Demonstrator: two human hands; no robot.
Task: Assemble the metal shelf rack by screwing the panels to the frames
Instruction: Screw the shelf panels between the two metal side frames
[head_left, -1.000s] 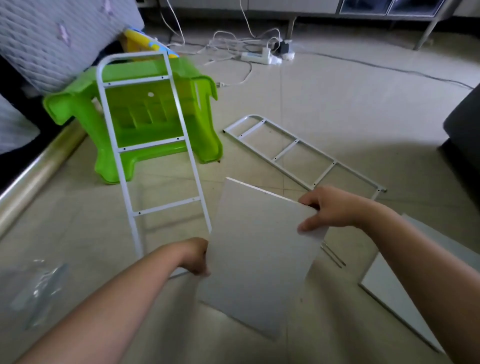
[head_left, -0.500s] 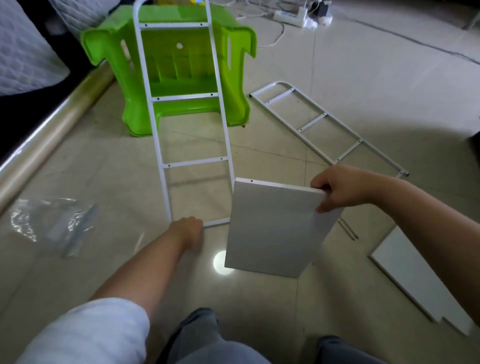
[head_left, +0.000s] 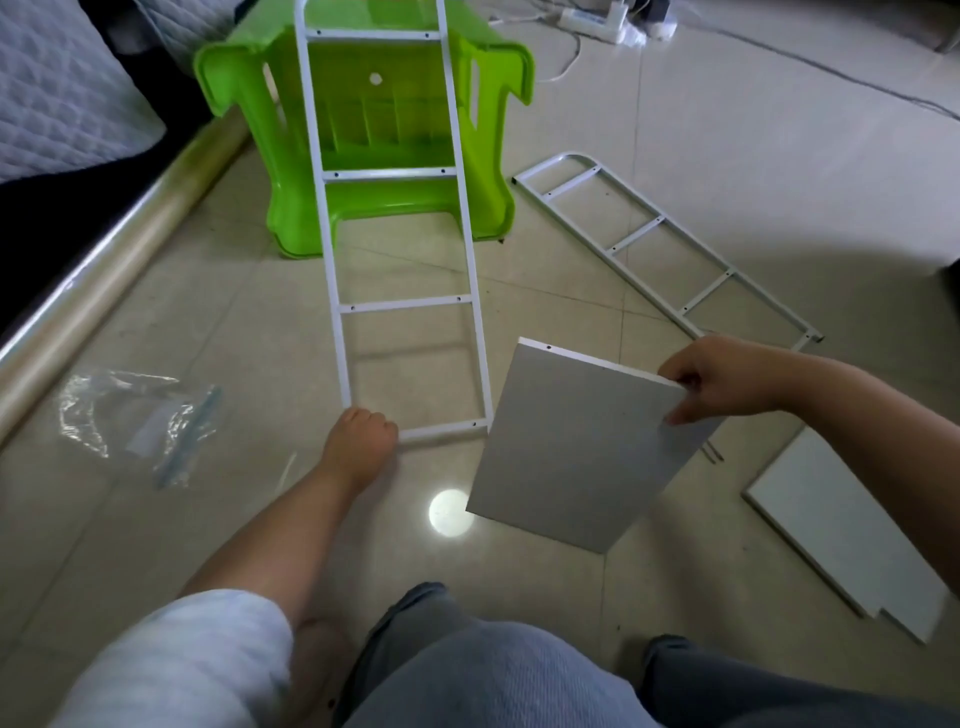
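Change: panel now tilted, its near corner swung toward the person; half a second ago it stood squarer to the camera. Left hand remains at the frame's near left corner.
View: head camera, looking down at a tiled floor.
Left hand: fingers curled round the bottom rail of the upright frame, at its near left corner.
Right hand: thumb and fingers pinch the panel's far right corner.
Panel: held off the floor, just right of the frame's bottom rail; its left edge near the rail's right end, contact cannot be told.
Upright frame: white ladder-shaped piece, leaning away from the person against the stool.
Stool: green plastic, tipped on its side behind the frame.
Second frame: flat on the floor, right of the stool, beyond the right hand.
Second panel: flat on the floor at far right, partly hidden by the right forearm.
Bag: clear plastic, on the floor left of the left hand; contents too blurred to tell.
Power strip: top edge, cables trailing across the floor.
Bed edge: quilted cover, upper left.
Obstructions: knees fill the bottom of the picture.
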